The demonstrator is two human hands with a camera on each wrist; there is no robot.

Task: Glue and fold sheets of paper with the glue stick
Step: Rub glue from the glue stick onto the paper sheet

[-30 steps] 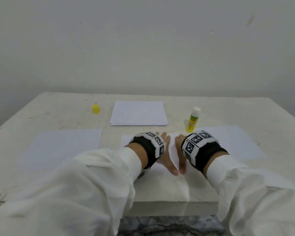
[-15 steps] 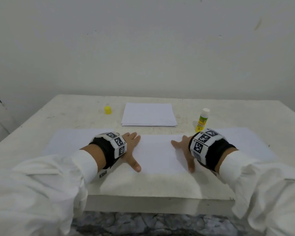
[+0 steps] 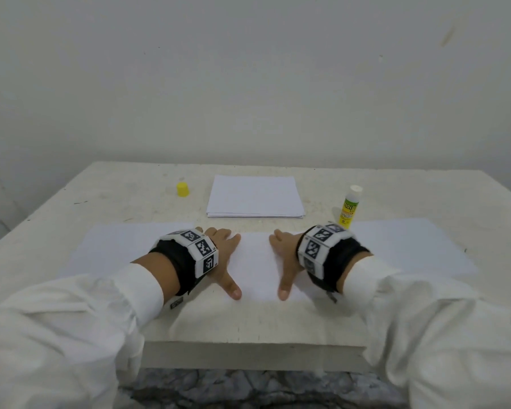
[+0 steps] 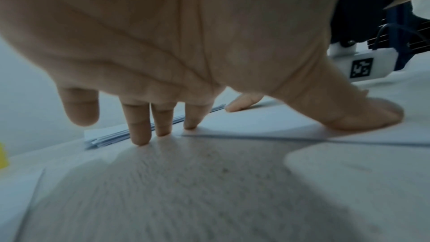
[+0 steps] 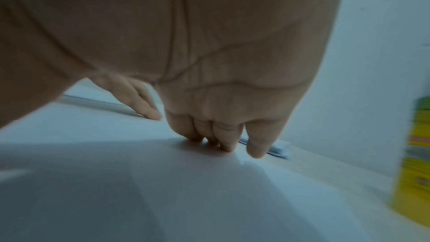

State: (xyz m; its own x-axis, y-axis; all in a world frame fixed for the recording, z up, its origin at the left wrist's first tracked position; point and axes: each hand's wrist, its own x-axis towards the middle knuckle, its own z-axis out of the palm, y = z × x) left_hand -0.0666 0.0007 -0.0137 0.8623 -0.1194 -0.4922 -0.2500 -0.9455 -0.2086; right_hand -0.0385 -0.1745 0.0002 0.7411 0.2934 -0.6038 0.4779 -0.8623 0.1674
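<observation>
While both thumbs are splaying wide, the left hand (image 3: 223, 255) and right hand (image 3: 286, 255) are pressing seemingly straight fingers (image 4: 139, 126) onto the paper sheet (image 3: 257, 261), gripping nothing.

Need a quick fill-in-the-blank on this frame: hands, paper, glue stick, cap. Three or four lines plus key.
1. Both hands, left hand and right hand, press flat on the long ____ nearest the table's front edge.
2. The glue stick stands upright with its ____ off.
3. The yellow cap sits to the ____ of the paper stack.
4. The glue stick is closest to the ____ hand.

Missing words: paper; cap; left; right
</observation>
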